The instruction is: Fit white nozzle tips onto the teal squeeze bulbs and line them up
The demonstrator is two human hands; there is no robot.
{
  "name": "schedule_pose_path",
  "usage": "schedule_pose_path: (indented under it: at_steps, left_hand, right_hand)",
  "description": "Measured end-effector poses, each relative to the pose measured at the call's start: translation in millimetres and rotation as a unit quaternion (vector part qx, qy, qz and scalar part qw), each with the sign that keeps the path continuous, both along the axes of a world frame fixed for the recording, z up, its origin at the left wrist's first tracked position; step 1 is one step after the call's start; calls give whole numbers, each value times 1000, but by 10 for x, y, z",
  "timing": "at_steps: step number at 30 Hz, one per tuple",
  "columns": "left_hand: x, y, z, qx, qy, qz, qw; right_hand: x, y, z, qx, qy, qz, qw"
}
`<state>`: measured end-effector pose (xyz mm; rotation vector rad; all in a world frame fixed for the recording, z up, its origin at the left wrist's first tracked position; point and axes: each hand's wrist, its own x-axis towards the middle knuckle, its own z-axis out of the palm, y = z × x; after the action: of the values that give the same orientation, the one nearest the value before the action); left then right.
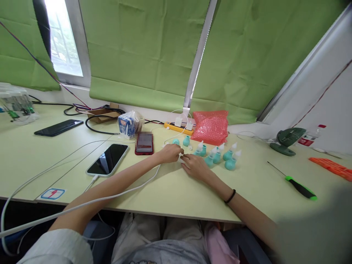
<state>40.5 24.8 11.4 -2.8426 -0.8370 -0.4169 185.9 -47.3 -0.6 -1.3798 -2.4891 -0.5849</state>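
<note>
My left hand [171, 153] and my right hand [196, 167] meet just above the table, fingertips nearly touching. A small whitish piece [180, 157] is pinched between them, mostly covered by fingers, so its exact shape is unclear. Right of my right hand stand several teal rubber squeeze bulbs with clear pointed nozzles, such as this front bulb [230, 164]. Behind my hands, a teal bulb without a nozzle [186, 141] stands upright, and another teal bulb [176, 141] is beside it. A small white part [190, 147] lies near them.
A pink bubble-wrap bag [210, 126] and a yellow power strip [178, 128] lie at the back. Leftward are a white-cased phone [107, 160], a red-cased phone [144, 143] and a black phone [58, 127]. A white cable [132, 190] crosses my left forearm. Rightward lie a screwdriver [300, 187] and a fan [288, 140].
</note>
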Motion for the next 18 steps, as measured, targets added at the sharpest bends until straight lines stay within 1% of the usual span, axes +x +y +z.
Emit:
schedule_pose_path:
  at_steps: [1, 4, 7, 10, 12, 15, 18]
  left_hand:
    - [-24, -77, -13, 7, -17, -2, 1000]
    - [-77, -287, -67, -2, -21, -4, 1000]
    - [-79, -398, -108, -33, -25, -10, 999]
    - [-37, -434, -144, -64, -24, -21, 997]
    - [3, -446, -179, -71, -35, -11, 997]
    - [72, -461, -238, -86, -51, 5, 995]
    - [118, -454, -266, -116, -60, -22, 991]
  right_hand:
    - [-15, 21, -28, -14, -5, -7, 1000]
    - [-2, 71, -83, -36, 4, -11, 999]
    - [37, 102, -118, -45, 65, -11, 997]
    - [85, 112, -121, -48, 150, -3, 988]
    - [113, 99, -96, -29, 226, 4, 974]
    - [121, 53, -35, 13, 335, 14, 942]
    - [84, -3, 16, 18, 397, 28, 917]
